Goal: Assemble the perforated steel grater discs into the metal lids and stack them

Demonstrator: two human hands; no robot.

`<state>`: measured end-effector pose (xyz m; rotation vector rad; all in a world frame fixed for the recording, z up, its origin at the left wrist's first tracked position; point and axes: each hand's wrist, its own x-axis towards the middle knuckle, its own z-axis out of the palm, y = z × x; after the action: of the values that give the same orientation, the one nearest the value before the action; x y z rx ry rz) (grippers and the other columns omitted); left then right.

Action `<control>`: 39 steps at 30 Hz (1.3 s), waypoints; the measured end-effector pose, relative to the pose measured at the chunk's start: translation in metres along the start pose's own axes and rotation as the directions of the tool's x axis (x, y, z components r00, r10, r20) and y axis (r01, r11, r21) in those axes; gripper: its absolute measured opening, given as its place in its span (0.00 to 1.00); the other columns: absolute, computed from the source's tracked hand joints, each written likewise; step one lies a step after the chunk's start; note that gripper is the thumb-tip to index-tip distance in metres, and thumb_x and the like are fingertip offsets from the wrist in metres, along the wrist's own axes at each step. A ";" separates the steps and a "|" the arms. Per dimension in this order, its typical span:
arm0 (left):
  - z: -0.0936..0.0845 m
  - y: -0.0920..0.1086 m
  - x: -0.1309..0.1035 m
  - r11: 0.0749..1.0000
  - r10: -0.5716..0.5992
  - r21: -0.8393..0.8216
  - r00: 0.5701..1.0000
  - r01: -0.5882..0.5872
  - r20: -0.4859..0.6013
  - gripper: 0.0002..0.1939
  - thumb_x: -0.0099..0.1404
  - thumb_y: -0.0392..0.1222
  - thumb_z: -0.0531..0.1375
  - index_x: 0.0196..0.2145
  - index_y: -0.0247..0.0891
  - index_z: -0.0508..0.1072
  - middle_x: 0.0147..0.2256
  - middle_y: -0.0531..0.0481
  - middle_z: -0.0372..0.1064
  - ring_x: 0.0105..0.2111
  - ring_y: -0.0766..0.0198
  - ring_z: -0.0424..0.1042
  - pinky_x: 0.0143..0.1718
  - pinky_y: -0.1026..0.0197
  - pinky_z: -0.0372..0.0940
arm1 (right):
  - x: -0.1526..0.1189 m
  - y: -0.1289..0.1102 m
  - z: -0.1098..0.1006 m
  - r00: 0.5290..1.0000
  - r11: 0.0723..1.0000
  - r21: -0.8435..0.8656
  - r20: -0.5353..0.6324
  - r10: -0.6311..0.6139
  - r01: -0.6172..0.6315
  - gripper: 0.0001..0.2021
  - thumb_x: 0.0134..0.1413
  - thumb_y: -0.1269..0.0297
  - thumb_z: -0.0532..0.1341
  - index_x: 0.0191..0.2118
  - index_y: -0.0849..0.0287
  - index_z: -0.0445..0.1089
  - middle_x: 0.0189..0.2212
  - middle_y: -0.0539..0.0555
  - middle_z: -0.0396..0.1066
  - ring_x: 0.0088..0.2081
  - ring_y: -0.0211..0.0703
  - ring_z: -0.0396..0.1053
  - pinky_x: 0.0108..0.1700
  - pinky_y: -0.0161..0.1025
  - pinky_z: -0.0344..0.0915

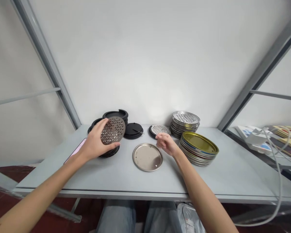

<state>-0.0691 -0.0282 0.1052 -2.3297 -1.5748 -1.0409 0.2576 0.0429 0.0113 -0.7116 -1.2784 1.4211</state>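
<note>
My left hand (97,139) grips the edge of a round metal grater disc (113,130), holding it tilted above the table, thumb below and fingers at the top. Behind and below that disc are black round pieces (108,153), partly hidden. My right hand (166,143) is closed, its fingertips pinched beside the far right rim of a round silver metal lid (147,157) lying flat. A thin bit of wire shows just under those fingers; whether they hold it is unclear. Just behind the hand lies another grater disc (159,129) in a black ring.
Stacked grater discs (185,117) stand at the back right, with a pile of lids topped by a gold one (200,142) before them. Black rings (116,114) and black discs (134,130) sit at the back. A phone (76,150) lies left; a white cable (280,181) hangs right.
</note>
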 end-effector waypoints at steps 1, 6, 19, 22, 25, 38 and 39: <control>-0.001 -0.008 0.002 0.999 -0.030 0.035 1.000 0.030 0.005 0.48 0.51 0.65 0.62 0.62 0.37 0.54 0.61 0.39 0.55 0.60 0.44 0.56 0.61 0.45 0.53 | -0.003 -0.001 -0.002 0.983 0.996 0.037 0.164 0.078 -0.085 0.15 0.44 0.53 0.65 0.27 0.62 0.71 0.12 0.45 0.60 0.14 0.30 0.54 0.18 0.31 0.52; 0.002 -0.037 0.010 0.968 -0.204 0.174 0.972 0.182 0.115 0.46 0.52 0.69 0.58 0.59 0.35 0.58 0.58 0.38 0.58 0.58 0.44 0.58 0.58 0.48 0.56 | -0.005 0.001 -0.005 0.881 0.963 0.049 0.417 0.222 -0.265 0.15 0.44 0.57 0.66 0.34 0.66 0.73 0.18 0.51 0.70 0.19 0.34 0.64 0.22 0.31 0.59; 0.009 -0.044 0.015 0.940 -0.307 0.254 0.894 0.230 0.326 0.43 0.50 0.72 0.56 0.54 0.37 0.65 0.52 0.37 0.63 0.53 0.43 0.62 0.51 0.50 0.60 | 0.001 0.000 0.000 0.943 0.963 0.123 0.267 0.199 -0.238 0.19 0.44 0.60 0.67 0.43 0.63 0.73 0.28 0.53 0.71 0.31 0.38 0.69 0.35 0.35 0.64; 0.013 -0.047 0.015 0.938 -0.312 0.254 0.893 0.235 0.324 0.43 0.51 0.72 0.55 0.54 0.37 0.64 0.52 0.37 0.63 0.53 0.43 0.63 0.51 0.50 0.60 | 0.003 0.000 -0.001 0.955 0.961 0.147 0.219 0.200 -0.235 0.18 0.45 0.61 0.67 0.44 0.62 0.72 0.30 0.53 0.71 0.32 0.38 0.69 0.36 0.35 0.65; 0.016 -0.052 0.014 0.938 -0.317 0.250 0.885 0.240 0.342 0.43 0.51 0.73 0.54 0.53 0.36 0.65 0.52 0.37 0.64 0.52 0.43 0.64 0.51 0.50 0.60 | 0.005 0.000 -0.001 0.961 0.961 0.161 0.201 0.192 -0.226 0.18 0.46 0.62 0.67 0.44 0.62 0.72 0.31 0.52 0.71 0.32 0.37 0.69 0.36 0.35 0.65; 0.018 -0.057 0.010 0.937 -0.334 0.219 0.877 0.271 0.346 0.47 0.54 0.73 0.52 0.61 0.37 0.54 0.57 0.35 0.58 0.57 0.41 0.59 0.53 0.49 0.57 | 0.004 0.001 0.000 0.961 0.968 0.130 0.207 0.185 -0.214 0.18 0.45 0.62 0.67 0.44 0.61 0.73 0.32 0.54 0.72 0.33 0.38 0.70 0.37 0.36 0.65; 0.018 -0.056 0.010 0.937 -0.334 0.224 0.877 0.268 0.346 0.47 0.55 0.72 0.51 0.61 0.37 0.54 0.58 0.35 0.57 0.58 0.41 0.58 0.54 0.49 0.57 | 0.004 0.001 0.000 0.961 0.969 0.125 0.205 0.186 -0.214 0.18 0.46 0.62 0.67 0.44 0.61 0.73 0.32 0.54 0.72 0.33 0.38 0.70 0.37 0.36 0.65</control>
<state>-0.1075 0.0125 0.0838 -2.3140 -2.1314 -0.4816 0.2561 0.0466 0.0114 -0.6304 -1.2596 1.7660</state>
